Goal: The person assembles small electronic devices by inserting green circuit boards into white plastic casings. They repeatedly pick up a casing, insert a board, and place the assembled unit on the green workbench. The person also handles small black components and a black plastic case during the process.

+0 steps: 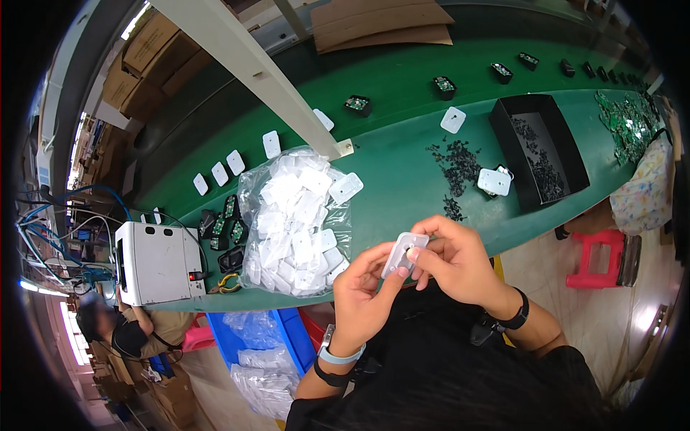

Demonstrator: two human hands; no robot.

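Observation:
Just above my lap, at the green bench's near edge, a white translucent plastic cover (395, 266) with rounded corners is tilted between my hands. My left hand (362, 296) grips it by its edges. With thumb and fingers closed at its face, my right hand (461, 267) pinches it from the other side; a small dark spot shows by the thumb tip, too small to make out. Left of my hands lies a clear bag heaped with similar white covers (284, 208). Beyond my right hand another white cover (494, 182) rests on a circuit board, beside scattered small black parts (458, 169).
A black open box (539, 151) holds more small black parts. Circuit boards (625, 118) are piled far right. Black housings with boards (444, 87) and covers line the green belt (402, 79). A metal post (259, 75), pliers (226, 284), a white machine (159, 262) and a blue crate (298, 345) stand left.

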